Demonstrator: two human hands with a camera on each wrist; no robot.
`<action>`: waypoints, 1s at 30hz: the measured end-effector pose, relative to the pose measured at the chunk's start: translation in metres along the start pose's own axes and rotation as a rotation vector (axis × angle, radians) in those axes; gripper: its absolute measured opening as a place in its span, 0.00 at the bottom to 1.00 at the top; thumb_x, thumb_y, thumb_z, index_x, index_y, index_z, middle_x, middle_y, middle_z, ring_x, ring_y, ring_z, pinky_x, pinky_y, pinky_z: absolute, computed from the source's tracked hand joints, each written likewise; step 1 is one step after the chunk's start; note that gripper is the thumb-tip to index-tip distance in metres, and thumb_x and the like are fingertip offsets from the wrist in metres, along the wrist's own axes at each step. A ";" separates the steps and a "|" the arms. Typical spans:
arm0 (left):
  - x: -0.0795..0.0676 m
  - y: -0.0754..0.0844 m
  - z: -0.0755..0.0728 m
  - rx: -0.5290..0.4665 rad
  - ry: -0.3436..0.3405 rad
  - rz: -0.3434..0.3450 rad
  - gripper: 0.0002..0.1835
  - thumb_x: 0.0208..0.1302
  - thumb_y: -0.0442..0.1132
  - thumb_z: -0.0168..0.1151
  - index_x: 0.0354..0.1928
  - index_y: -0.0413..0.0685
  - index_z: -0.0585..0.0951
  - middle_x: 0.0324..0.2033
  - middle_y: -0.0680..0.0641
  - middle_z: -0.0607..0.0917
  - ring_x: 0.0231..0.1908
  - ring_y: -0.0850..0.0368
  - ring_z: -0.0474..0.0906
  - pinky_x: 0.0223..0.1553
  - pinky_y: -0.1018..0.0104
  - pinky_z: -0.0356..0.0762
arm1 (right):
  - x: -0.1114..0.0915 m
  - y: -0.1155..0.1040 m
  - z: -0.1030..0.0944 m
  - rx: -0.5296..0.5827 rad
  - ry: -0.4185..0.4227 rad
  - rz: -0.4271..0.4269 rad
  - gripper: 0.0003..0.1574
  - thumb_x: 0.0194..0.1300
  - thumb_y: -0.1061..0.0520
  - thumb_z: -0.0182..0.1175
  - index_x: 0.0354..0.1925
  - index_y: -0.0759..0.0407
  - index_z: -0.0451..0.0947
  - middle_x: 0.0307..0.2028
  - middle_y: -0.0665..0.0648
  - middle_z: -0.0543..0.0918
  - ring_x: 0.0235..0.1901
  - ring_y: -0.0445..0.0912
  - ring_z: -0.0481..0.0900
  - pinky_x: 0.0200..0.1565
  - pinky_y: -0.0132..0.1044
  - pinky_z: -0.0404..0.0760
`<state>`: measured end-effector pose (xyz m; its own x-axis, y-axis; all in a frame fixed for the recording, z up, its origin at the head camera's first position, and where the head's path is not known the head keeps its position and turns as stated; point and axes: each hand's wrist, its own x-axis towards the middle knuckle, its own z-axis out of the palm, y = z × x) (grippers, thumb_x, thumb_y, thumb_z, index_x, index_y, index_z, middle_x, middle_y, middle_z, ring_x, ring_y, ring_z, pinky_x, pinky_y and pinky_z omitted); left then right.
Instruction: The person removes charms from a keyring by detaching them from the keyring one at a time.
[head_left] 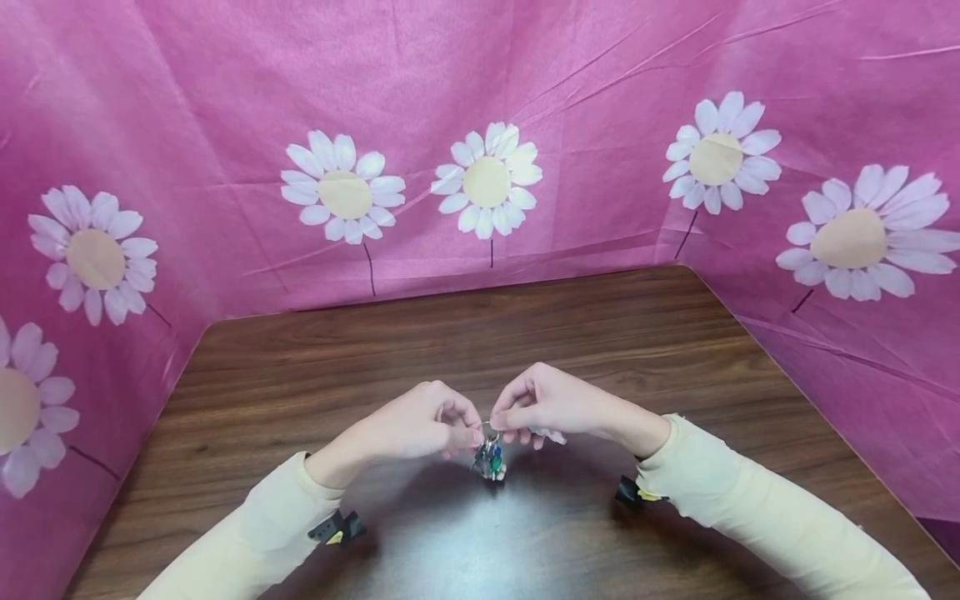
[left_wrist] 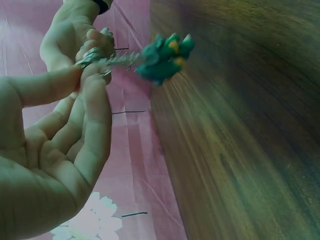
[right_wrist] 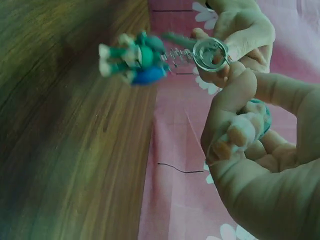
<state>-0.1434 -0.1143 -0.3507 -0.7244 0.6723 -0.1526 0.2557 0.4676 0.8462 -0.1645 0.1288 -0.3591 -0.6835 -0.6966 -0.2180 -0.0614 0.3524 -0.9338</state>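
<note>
In front of me my left hand (head_left: 431, 421) and right hand (head_left: 558, 400) meet at a keychain, held above the table. Its metal ring (right_wrist: 198, 61) is pinched between thumb and forefinger on both sides. From the ring a short chain (left_wrist: 122, 60) leads to a small green figurine charm (right_wrist: 144, 56) with a blue part, blurred in the wrist views. The curled lower fingers of my right hand also hold a small whitish and teal object (right_wrist: 245, 129), partly hidden by the fingers.
A dark wood-grain table (head_left: 315, 358) lies under both hands. Pink cloth (head_left: 225, 100) printed with white daisies hangs along its back and both sides. Black wrist cameras with yellow marks, such as the left one (head_left: 330, 528), hang below the pale sleeves (head_left: 270, 517).
</note>
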 end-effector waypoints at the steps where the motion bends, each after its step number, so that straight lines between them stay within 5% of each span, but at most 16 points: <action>1: 0.000 0.000 0.000 0.013 -0.011 0.003 0.06 0.68 0.39 0.64 0.33 0.50 0.87 0.20 0.47 0.85 0.22 0.50 0.81 0.24 0.67 0.77 | 0.000 0.001 0.000 -0.012 -0.010 -0.008 0.07 0.68 0.56 0.66 0.38 0.60 0.87 0.23 0.57 0.85 0.15 0.41 0.76 0.11 0.28 0.67; 7: -0.001 0.000 -0.003 -0.087 -0.017 0.015 0.07 0.71 0.39 0.63 0.38 0.44 0.86 0.26 0.49 0.86 0.26 0.46 0.83 0.30 0.56 0.84 | 0.000 0.000 0.001 0.024 0.057 -0.029 0.07 0.68 0.58 0.65 0.38 0.62 0.86 0.24 0.56 0.85 0.16 0.42 0.77 0.12 0.28 0.68; 14: 0.001 0.002 -0.006 -0.233 0.116 0.023 0.13 0.74 0.43 0.61 0.47 0.39 0.84 0.36 0.43 0.87 0.37 0.47 0.85 0.38 0.50 0.86 | -0.001 -0.004 0.002 0.213 0.204 -0.046 0.12 0.68 0.56 0.66 0.43 0.64 0.85 0.25 0.60 0.84 0.17 0.42 0.76 0.13 0.29 0.70; 20: 0.003 -0.002 0.000 -0.230 0.186 0.057 0.11 0.72 0.41 0.64 0.44 0.38 0.86 0.35 0.40 0.87 0.36 0.50 0.85 0.39 0.51 0.86 | -0.001 -0.004 0.004 0.275 0.222 -0.051 0.13 0.68 0.55 0.66 0.43 0.65 0.85 0.26 0.56 0.84 0.17 0.41 0.75 0.13 0.28 0.69; 30: 0.002 -0.001 0.001 -0.216 0.176 0.047 0.10 0.72 0.41 0.63 0.43 0.39 0.86 0.34 0.42 0.88 0.36 0.50 0.85 0.38 0.57 0.86 | -0.001 -0.004 0.004 0.294 0.205 -0.028 0.13 0.68 0.56 0.67 0.44 0.66 0.85 0.26 0.58 0.84 0.17 0.41 0.75 0.14 0.27 0.70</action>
<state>-0.1446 -0.1134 -0.3525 -0.8199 0.5714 -0.0350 0.1632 0.2920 0.9424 -0.1606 0.1255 -0.3565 -0.8180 -0.5533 -0.1574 0.1090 0.1195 -0.9868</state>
